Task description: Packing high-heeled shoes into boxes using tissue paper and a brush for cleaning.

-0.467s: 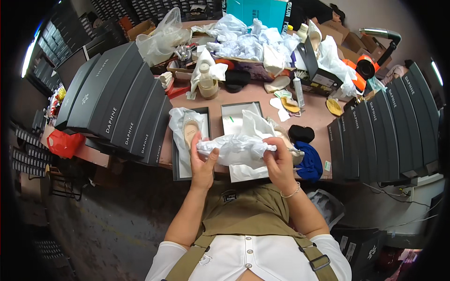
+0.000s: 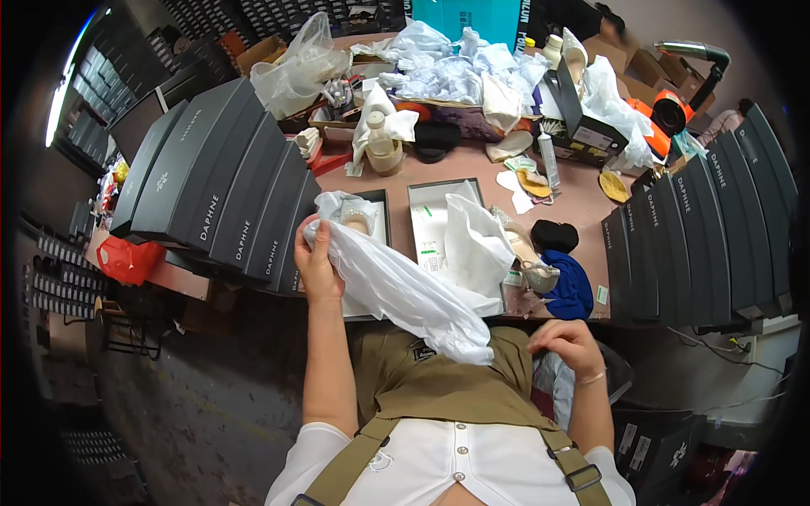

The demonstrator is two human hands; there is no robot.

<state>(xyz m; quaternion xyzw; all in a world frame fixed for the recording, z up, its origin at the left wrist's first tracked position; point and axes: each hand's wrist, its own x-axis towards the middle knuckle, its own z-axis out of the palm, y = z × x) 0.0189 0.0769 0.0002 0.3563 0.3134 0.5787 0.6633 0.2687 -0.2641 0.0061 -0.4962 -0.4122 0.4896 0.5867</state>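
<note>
My left hand (image 2: 319, 266) pinches one end of a long, crumpled sheet of white tissue paper (image 2: 405, 291), which slants down to the right across my apron. Apart from the paper, my right hand (image 2: 574, 344) is at the table's front edge with fingers curled and nothing visible in them. Partly behind the paper, a shoe (image 2: 357, 221) with a beaded edge lies on tissue in a dark shoe box (image 2: 381, 221). To its right is an open box (image 2: 429, 228) with a white sheet of paper (image 2: 472, 244) in it. A glittery shoe (image 2: 533, 261) lies right of that box.
Dark shoe boxes stand in rows at left (image 2: 198, 181) and right (image 2: 675, 244). A blue cloth (image 2: 569, 287) and a black pad (image 2: 554, 237) lie near the glittery shoe. Farther back are a bottle (image 2: 381, 152), a tube (image 2: 548, 160) and heaped tissue (image 2: 460, 76).
The bunched tissue now hangs stretched out from my left hand, which has moved left and up. My right hand has let go of it and moved down to the right.
</note>
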